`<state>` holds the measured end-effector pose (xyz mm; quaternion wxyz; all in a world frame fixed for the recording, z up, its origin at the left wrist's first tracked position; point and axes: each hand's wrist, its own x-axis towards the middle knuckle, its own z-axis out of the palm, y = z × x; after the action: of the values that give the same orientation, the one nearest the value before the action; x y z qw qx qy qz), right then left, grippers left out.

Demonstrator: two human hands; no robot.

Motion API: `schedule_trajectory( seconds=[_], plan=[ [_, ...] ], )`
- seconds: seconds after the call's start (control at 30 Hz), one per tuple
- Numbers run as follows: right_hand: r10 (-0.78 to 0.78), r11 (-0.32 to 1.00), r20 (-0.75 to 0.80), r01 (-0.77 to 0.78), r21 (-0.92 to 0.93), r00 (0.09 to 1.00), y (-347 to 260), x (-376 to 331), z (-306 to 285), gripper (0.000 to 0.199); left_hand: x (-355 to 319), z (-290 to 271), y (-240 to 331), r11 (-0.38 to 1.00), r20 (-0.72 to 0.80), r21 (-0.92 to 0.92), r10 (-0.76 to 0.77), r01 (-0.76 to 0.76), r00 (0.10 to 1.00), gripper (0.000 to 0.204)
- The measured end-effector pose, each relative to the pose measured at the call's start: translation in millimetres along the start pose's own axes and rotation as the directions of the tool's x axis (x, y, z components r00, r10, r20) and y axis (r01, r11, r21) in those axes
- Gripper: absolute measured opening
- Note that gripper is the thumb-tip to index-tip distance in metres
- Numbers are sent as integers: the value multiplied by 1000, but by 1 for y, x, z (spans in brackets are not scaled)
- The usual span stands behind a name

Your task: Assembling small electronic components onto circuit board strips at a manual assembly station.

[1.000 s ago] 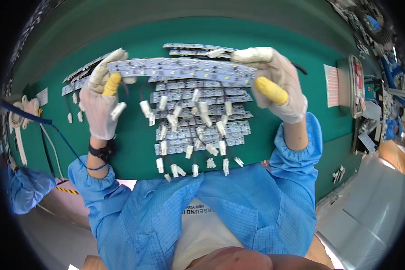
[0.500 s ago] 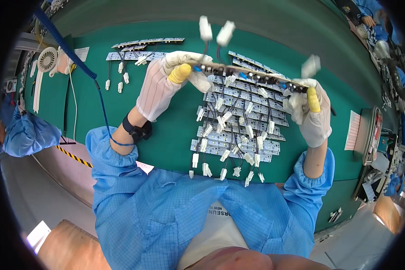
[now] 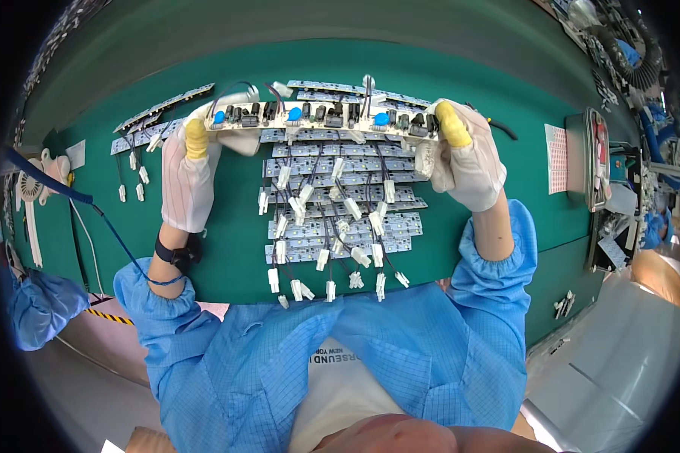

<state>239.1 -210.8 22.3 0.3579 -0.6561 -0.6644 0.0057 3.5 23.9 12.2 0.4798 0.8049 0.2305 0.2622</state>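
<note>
A long white circuit board [image 3: 313, 115], with black parts and blue discs along its face, is held up between both hands. My left hand [image 3: 193, 170], in a striped white glove with a yellow thumb cover, grips its left end. At the other end my gloved right hand [image 3: 468, 158] is closed on the board, its thumb cover [image 3: 452, 124] also yellow. Thin wires loop up from the board's top edge. Beneath it, on the green mat [image 3: 238, 260], lie several rows of LED strip boards [image 3: 340, 181] with white plug connectors [image 3: 330, 291] on dark leads.
More strip boards [image 3: 147, 134] lie at the far left. A blue coiled cord [image 3: 60, 185] runs to my left wrist beside a dark watch [image 3: 177, 255]. A small fan [image 3: 41, 177] stands left; a metal-rimmed tray [image 3: 588, 162] and a printed sheet [image 3: 557, 158] are right. A co-worker's blue sleeve [image 3: 49, 306] shows left.
The held board has tipped so that its component face now shows, and it lies more level. In the picture, both hands and the mat have shifted left. Its dangling connectors have swung behind it.
</note>
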Motion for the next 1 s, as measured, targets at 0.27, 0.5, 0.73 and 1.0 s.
schedule_trajectory(
  seconds=[0.27, 0.5, 0.73, 1.0],
  plan=[
    [487, 698, 240, -539, 471, 840, -13, 10, -1, 26, -3, -6, 4, 973, 133, -223, -29, 59, 991, 51],
    [517, 587, 66, -410, 698, 853, -33, 18, 10, 61, 13, -16, -1, 947, -8, -309, 91, -89, 996, 32],
    [620, 660, -42, -492, 568, 783, 6, 18, 1, 52, 51, -151, -73, 953, -298, 239, -112, 188, 948, 25],
    [361, 821, 9, -313, -478, 933, 36, 8, 16, 23, 45, -111, -31, 849, -629, 526, 434, -58, 645, 34]
  ],
)
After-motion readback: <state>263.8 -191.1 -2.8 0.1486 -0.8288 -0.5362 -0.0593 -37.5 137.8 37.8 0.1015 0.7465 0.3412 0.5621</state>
